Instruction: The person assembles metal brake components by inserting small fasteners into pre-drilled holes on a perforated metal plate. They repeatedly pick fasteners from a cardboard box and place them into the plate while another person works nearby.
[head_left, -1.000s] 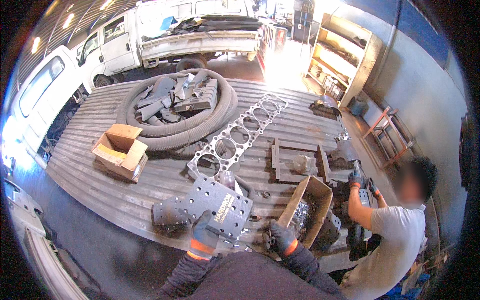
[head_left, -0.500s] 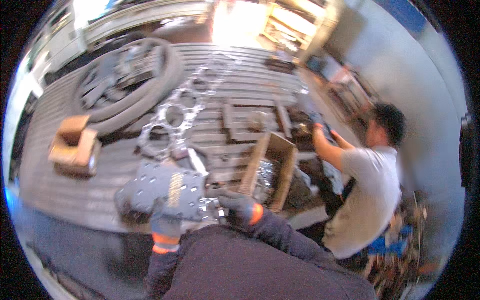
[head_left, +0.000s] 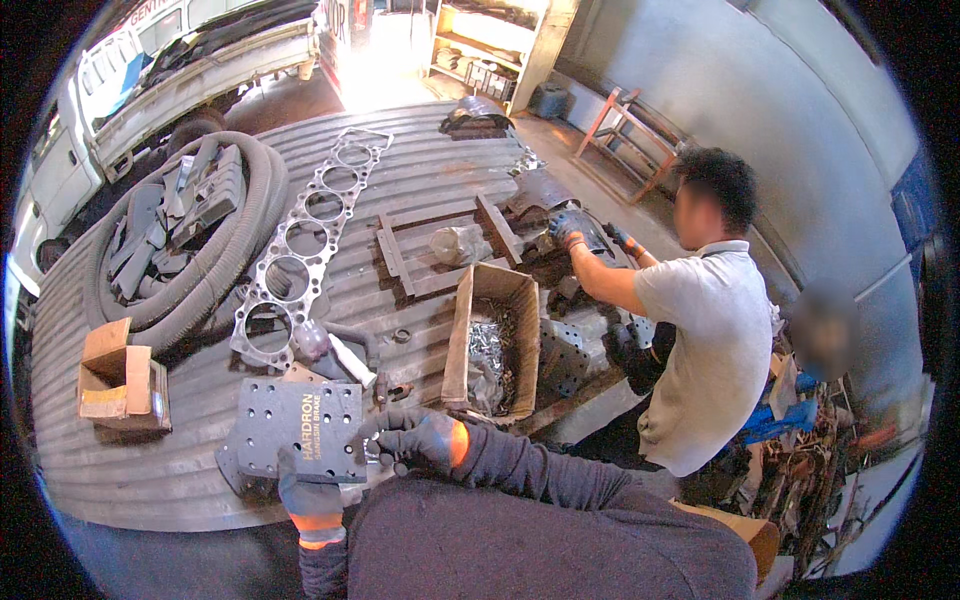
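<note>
The left hand (head_left: 305, 497) grips the near edge of the plate (head_left: 300, 432) lying at the near edge of the corrugated sheet (head_left: 150, 470), the right hand (head_left: 415, 440) curled on its right edge; hold both edges firmly, keeping it level.

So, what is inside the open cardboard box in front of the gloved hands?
The open cardboard box holds a pile of small shiny metal parts, probably bolts. Its near wall covers the bottom, so what lies deeper cannot be seen.
</note>
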